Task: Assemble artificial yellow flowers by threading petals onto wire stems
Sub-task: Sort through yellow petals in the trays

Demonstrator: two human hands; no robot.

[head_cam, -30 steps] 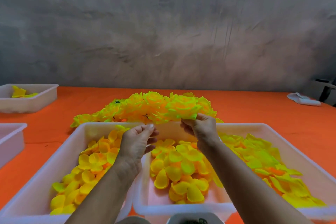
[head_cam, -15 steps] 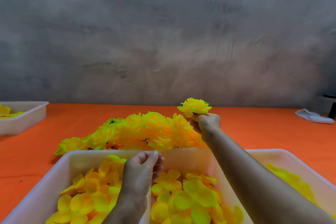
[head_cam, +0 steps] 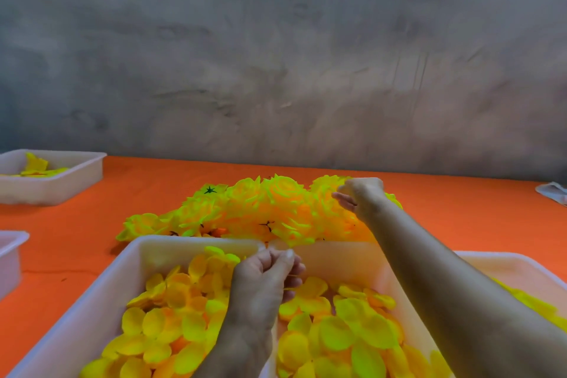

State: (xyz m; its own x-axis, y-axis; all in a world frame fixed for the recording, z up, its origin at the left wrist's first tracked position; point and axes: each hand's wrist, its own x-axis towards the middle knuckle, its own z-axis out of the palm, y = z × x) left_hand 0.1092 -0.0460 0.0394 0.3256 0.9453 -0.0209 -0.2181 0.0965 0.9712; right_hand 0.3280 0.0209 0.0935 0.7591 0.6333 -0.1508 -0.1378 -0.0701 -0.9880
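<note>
Over ruffled flower heap (head_cam: pixel 270 209), right hand (head_cam: pixel 362 196) curled; round petals (head_cam: pixel 171 316) below.

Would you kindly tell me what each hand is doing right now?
Left hand: fingers curled; whether it holds anything cannot be told.
Right hand: curled over the flower pile; contents unclear.

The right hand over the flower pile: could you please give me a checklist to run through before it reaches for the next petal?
1. Right hand is at the pile of finished flowers: ok.
2. Right hand has let go of the flower: cannot tell, fingers look curled and the palm is hidden.
3. Left hand holds something thin between its fingers; whether it is a wire stem: cannot tell.
4. Petals ready in the left tray: ok.
5. Petals ready in the middle tray: ok.
</note>
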